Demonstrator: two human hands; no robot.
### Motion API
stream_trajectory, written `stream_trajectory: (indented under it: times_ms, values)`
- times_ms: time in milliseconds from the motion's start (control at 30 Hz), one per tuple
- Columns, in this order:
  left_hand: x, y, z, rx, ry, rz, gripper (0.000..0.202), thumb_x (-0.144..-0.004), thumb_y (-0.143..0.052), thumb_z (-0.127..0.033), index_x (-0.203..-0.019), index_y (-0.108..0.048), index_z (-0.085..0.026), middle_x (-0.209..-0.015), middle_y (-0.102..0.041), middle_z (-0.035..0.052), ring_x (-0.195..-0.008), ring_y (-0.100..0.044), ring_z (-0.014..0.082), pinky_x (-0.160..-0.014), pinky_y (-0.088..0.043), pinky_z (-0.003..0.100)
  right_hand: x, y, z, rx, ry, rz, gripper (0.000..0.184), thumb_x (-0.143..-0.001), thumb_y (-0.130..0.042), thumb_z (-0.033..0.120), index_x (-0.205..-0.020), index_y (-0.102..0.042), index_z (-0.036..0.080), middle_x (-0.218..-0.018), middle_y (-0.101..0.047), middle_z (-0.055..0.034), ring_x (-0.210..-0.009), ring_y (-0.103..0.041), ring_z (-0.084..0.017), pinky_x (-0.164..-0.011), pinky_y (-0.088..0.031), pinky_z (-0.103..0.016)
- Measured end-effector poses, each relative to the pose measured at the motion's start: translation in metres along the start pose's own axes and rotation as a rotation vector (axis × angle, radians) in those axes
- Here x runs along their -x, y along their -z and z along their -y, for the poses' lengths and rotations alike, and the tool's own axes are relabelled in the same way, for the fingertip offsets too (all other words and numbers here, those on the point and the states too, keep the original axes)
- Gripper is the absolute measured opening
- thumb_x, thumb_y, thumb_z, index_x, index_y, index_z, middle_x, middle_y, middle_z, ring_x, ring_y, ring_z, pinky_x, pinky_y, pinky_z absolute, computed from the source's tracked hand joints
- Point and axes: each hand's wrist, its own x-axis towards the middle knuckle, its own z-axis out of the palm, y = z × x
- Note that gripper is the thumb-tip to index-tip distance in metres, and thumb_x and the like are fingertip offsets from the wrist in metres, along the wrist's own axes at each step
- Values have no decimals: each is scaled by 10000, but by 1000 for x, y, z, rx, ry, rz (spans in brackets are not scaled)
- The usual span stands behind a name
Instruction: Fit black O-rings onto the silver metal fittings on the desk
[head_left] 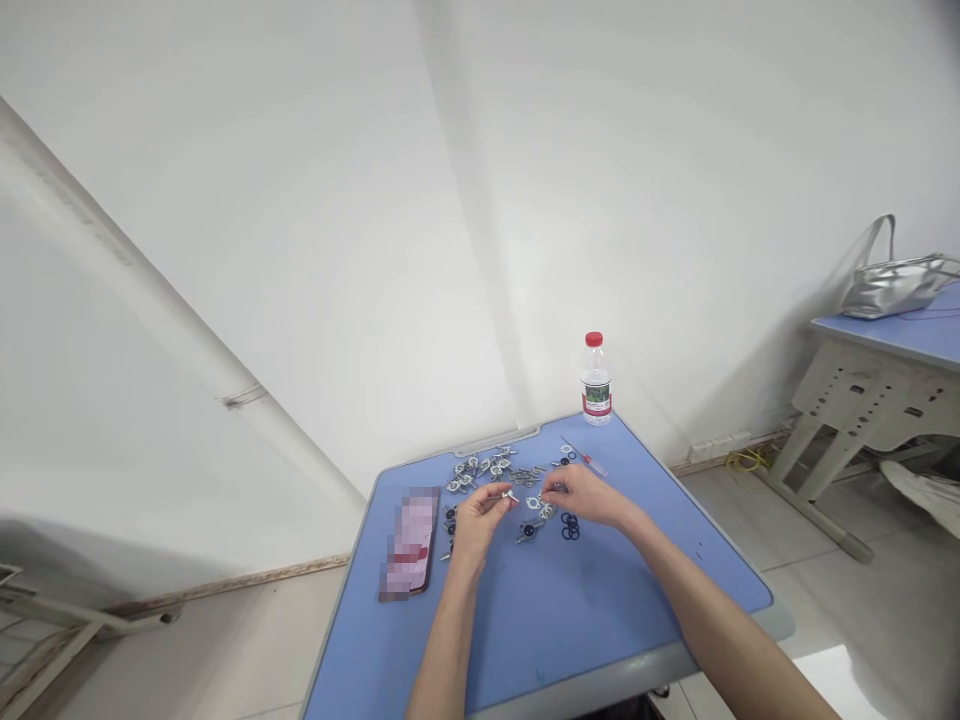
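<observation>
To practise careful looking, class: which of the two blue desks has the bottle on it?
The near desk: the bottle stands at its far right corner. The other desk, far right, bears a silver bag instead.

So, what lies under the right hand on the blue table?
Beside the right hand, black rings and small metal parts lie on the blue table. Its fingertips appear to touch one metal part. Whatever lies directly beneath the palm is covered.

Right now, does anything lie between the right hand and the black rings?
Nothing visible does. The black rings lie on the blue table just on the near side of the right hand; the heap of metal parts lies farther left. The left hand pinches one metal part.
</observation>
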Motion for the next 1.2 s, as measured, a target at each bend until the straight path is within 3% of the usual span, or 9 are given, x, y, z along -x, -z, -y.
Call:
stream_trajectory:
  times_ms: [167, 333, 467, 633, 800, 967, 1067, 1200]
  values:
    - [-1, 0, 3, -53, -74, -27, 258, -632, -741, -321, -829, -686, -164, -795, -702, 38, -749, -673, 198, -753, -504, 308, -1, -4, 12, -38, 20, -109, 235, -863, -504, 292, -811, -711, 193, -778, -697, -22, -689, -589, -152, -627, -394, -239]
    - [-4, -8, 14, -193, -140, 45, 198, -691, -669, -296, -834, -681, -160, -761, -693, 38, -703, -643, 182, -686, -487, 284, -1, -18, 17, 1, 29, -102, 174, -843, -555, 289, -860, -704, 201, -833, -705, -31, -757, -611, -173, -666, -405, -253]
    - [-12, -12, 21, -406, -174, -5, 157, -716, -591, -216, -839, -671, -162, -742, -685, 33, -684, -631, 177, -670, -477, 287, -4, -25, 12, 95, -5, -121, 175, -847, -527, 217, -849, -700, 193, -809, -701, -40, -759, -614, -180, -685, -403, -261]
    - [-24, -13, 27, -526, -196, -50, 152, -693, -578, -102, -781, -682, -171, -714, -665, 18, -670, -604, 164, -690, -457, 293, -6, -24, 5, 162, -22, -167, 193, -866, -500, 195, -850, -692, 186, -810, -691, -46, -775, -613, -182, -682, -395, -253]
    - [-24, -14, 27, -636, -247, -81, 171, -722, -584, -61, -782, -696, -174, -841, -640, 37, -717, -574, 156, -742, -435, 306, -5, -26, 7, 200, 0, -148, 190, -867, -502, 176, -867, -692, 189, -828, -690, -44, -778, -616, -181, -684, -398, -255]
    - [-22, -16, 27, -733, -300, -104, 234, -747, -580, -72, -906, -708, -186, -901, -636, 55, -749, -575, 173, -771, -444, 326, -4, -26, 8, 224, 2, -155, 200, -875, -491, 181, -877, -690, 189, -832, -687, -46, -788, -616, -181, -692, -404, -255]
    - [-25, -13, 27, -701, -316, -117, 327, -735, -565, -53, -1002, -692, -194, -911, -650, 55, -741, -584, 172, -785, -459, 331, -4, -26, 8, 220, 1, -157, 200, -877, -490, 179, -882, -690, 191, -841, -690, -45, -790, -617, -181, -693, -406, -255]
    - [-29, 2, 23, -663, -343, -139, 281, -746, -544, -82, -951, -700, -194, -935, -654, 52, -739, -583, 164, -775, -468, 322, -4, -23, 9, 218, -9, -156, 203, -878, -489, 183, -876, -692, 188, -834, -693, -47, -793, -620, -184, -700, -407, -257]
